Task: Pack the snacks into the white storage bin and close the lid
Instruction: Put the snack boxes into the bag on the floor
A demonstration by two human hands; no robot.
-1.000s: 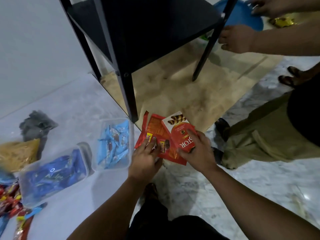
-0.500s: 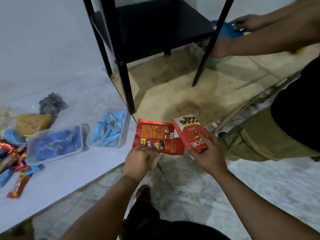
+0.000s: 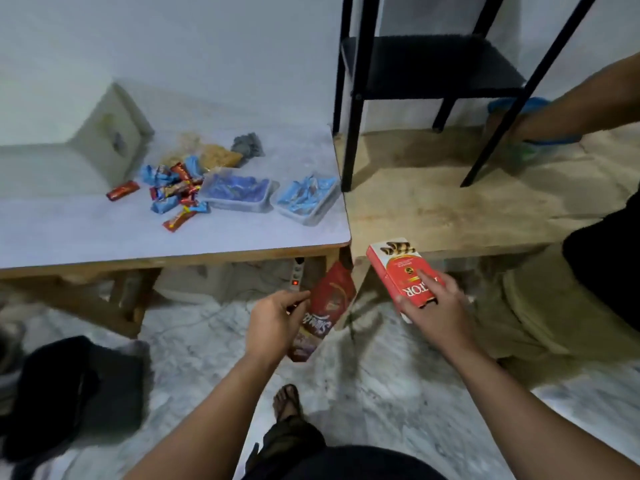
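My left hand grips a red snack packet in front of the table's edge, below table height. My right hand holds a red wafer-stick box by its near end, a little to the right. On the white table lie several loose red and blue snack bars, a clear tub of dark blue packets and a clear tub of light blue packets. A white storage bin stands at the table's back left, blurred.
A black metal shelf frame stands on a wooden platform right of the table. Another person's arm reaches in at the right near a blue object. A dark bag lies on the marble floor at left.
Both hands pulled back off the table and apart. The red packet now hangs upright in my left hand, separate from the box. The camera swung left, bringing the table's snacks and bin into view.
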